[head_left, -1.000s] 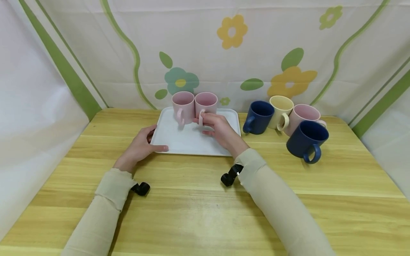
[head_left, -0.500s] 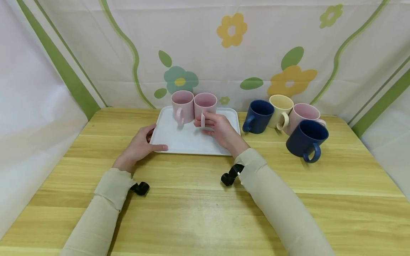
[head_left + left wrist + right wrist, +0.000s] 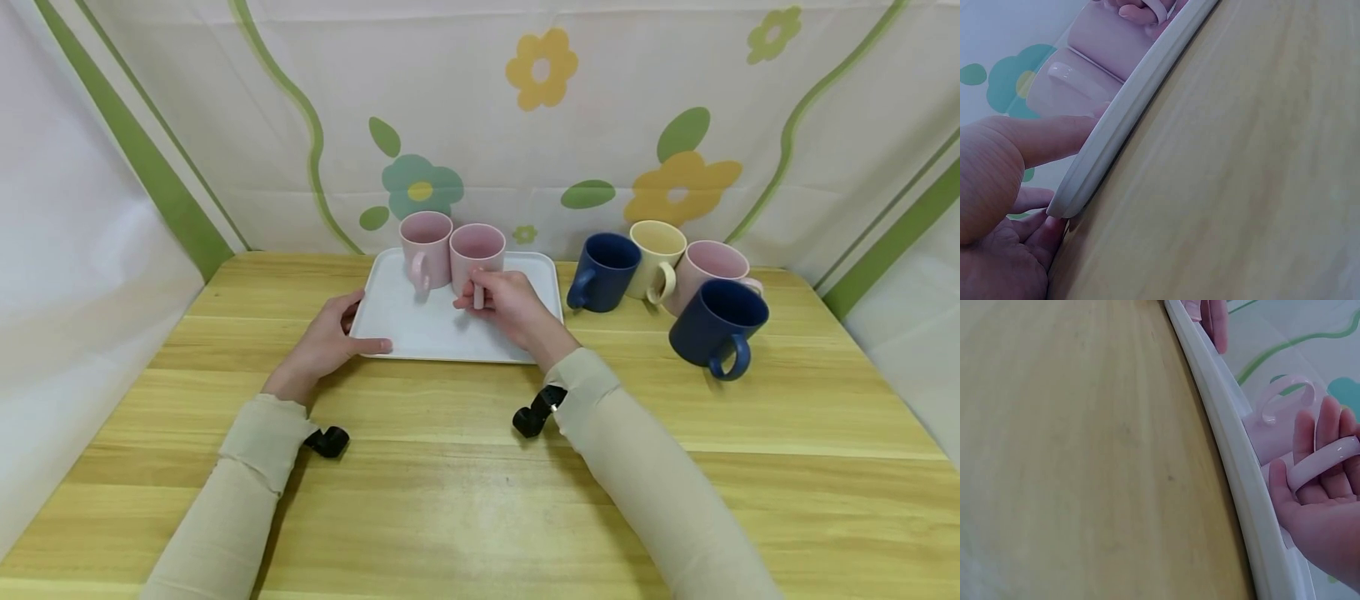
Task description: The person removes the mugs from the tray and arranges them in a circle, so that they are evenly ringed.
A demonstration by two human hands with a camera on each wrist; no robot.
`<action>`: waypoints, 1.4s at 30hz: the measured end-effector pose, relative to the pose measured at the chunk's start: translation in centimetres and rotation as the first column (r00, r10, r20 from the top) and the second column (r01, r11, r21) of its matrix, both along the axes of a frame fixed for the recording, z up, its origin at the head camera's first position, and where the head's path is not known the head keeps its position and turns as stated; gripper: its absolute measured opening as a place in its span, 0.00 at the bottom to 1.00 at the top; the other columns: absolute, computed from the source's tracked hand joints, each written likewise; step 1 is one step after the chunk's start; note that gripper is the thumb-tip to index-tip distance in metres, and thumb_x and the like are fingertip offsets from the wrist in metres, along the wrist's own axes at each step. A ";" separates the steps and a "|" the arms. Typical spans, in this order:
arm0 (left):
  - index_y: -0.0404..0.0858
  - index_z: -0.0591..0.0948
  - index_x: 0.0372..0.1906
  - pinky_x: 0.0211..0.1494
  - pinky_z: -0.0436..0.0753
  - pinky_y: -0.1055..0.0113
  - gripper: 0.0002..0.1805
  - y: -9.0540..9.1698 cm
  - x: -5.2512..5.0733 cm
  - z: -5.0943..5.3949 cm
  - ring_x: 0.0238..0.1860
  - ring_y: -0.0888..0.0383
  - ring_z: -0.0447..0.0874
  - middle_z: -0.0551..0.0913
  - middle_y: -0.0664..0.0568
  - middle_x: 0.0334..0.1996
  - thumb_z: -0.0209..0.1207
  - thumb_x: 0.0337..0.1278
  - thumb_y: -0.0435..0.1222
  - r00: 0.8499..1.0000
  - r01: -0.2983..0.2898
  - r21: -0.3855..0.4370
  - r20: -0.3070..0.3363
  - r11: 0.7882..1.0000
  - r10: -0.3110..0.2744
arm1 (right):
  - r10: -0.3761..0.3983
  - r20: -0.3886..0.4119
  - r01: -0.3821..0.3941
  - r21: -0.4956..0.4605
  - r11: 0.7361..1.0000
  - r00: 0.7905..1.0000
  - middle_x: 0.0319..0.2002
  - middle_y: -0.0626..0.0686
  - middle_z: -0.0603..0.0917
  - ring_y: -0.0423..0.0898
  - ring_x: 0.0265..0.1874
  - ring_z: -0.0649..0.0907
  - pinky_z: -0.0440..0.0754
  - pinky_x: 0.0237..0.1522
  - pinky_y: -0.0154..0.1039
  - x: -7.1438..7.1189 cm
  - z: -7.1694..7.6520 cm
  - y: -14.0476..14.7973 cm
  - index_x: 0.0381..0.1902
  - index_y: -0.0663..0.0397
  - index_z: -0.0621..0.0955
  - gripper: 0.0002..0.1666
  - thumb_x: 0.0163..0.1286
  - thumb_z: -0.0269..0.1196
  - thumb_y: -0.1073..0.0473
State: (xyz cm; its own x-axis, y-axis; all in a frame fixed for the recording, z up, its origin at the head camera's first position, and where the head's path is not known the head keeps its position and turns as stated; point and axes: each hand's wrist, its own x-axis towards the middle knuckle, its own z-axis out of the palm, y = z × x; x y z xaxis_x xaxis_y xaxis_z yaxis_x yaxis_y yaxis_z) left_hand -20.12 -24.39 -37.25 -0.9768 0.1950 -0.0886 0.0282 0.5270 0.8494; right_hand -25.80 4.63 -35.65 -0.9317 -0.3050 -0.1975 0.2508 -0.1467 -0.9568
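A white rectangular tray (image 3: 408,329) lies on the table with two pink mugs on it. My left hand (image 3: 324,340) grips its left end, the thumb (image 3: 1054,139) over the rim and other fingers at the outer side by the corner. My right hand (image 3: 517,310) holds the right pink mug (image 3: 486,260), with fingers and thumb at its handle (image 3: 1322,464). That mug stands upright, slightly nearer than the left pink mug (image 3: 437,260), whose handle faces the front. From the frames I cannot tell whether the held mug is lifted.
Right of the tray stand a blue mug (image 3: 611,271), a cream mug (image 3: 651,258), another pink mug (image 3: 708,271) and a nearer blue mug (image 3: 712,329), close together. A flowered white curtain (image 3: 465,100) hangs behind the wooden table (image 3: 450,483).
The right pink mug has come a little toward me, out of line with the left one, with my right hand on its handle. My left hand stays on the tray.
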 end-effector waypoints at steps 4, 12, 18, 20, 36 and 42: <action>0.37 0.58 0.85 0.58 0.74 0.71 0.55 0.1 0.0 0.0 0.63 0.43 0.76 0.73 0.39 0.73 0.77 0.58 0.39 1.000 0.001 -0.006 -0.001 1.000 -0.001 | -0.028 0.002 0.028 -0.026 0.999 1.000 0.26 0.49 0.85 0.42 0.31 0.91 0.85 0.51 0.38 0.2 0.0 -0.1 0.32 0.62 0.82 0.20 0.85 0.56 0.56; 0.37 0.59 0.85 0.64 0.74 0.60 0.54 0.0 -0.1 -0.1 0.64 0.42 0.75 0.72 0.39 0.74 0.77 0.58 0.39 1.000 0.001 -0.006 -0.005 1.000 -0.001 | -0.063 0.023 0.065 -0.110 0.992 0.998 0.28 0.50 0.84 0.42 0.32 0.90 0.88 0.50 0.36 0.9 0.0 0.2 0.30 0.59 0.83 0.19 0.84 0.58 0.57; 0.36 0.57 0.85 0.68 0.72 0.54 0.55 0.0 0.0 0.1 0.66 0.41 0.74 0.69 0.38 0.76 0.77 0.59 0.39 1.000 -0.003 -0.012 -0.002 1.000 0.003 | -0.067 0.023 0.070 -0.144 0.987 0.997 0.27 0.50 0.83 0.42 0.31 0.88 0.87 0.47 0.35 1.6 0.4 0.8 0.26 0.57 0.83 0.22 0.83 0.58 0.57; 0.35 0.56 0.85 0.68 0.72 0.55 0.55 0.0 0.1 0.1 0.66 0.42 0.74 0.69 0.38 0.76 0.77 0.59 0.39 1.000 -0.004 -0.019 0.000 1.000 0.004 | -0.063 0.017 0.065 -0.141 0.988 0.998 0.27 0.51 0.83 0.42 0.31 0.88 0.88 0.47 0.34 1.9 0.6 0.9 0.26 0.57 0.83 0.22 0.83 0.59 0.57; 0.35 0.58 0.84 0.62 0.73 0.65 0.54 -0.1 0.0 0.1 0.64 0.42 0.75 0.71 0.38 0.75 0.77 0.59 0.40 1.000 0.015 -0.041 -0.018 0.999 -0.015 | -0.028 -0.085 0.022 -0.066 0.998 0.996 0.25 0.51 0.83 0.45 0.35 0.87 0.88 0.52 0.37 5.6 3.3 3.3 0.24 0.56 0.84 0.23 0.83 0.60 0.55; 0.35 0.59 0.84 0.62 0.73 0.66 0.54 0.0 -0.1 0.1 0.64 0.42 0.75 0.71 0.38 0.75 0.77 0.59 0.40 1.000 0.018 -0.033 -0.013 0.999 -0.019 | -0.024 -0.117 0.018 -0.058 0.998 0.993 0.27 0.51 0.83 0.46 0.36 0.88 0.89 0.54 0.39 7.1 3.9 5.2 0.26 0.58 0.84 0.23 0.84 0.58 0.56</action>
State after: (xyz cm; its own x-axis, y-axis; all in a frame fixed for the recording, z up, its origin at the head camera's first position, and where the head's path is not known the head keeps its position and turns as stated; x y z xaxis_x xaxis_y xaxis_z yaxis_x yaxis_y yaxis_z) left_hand -20.25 -24.36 -37.19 -0.9742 0.2102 -0.0824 0.0494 0.5543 0.8308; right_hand -18.67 9.81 -31.74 -0.9538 -0.2925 -0.0688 0.1329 -0.2055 -0.9696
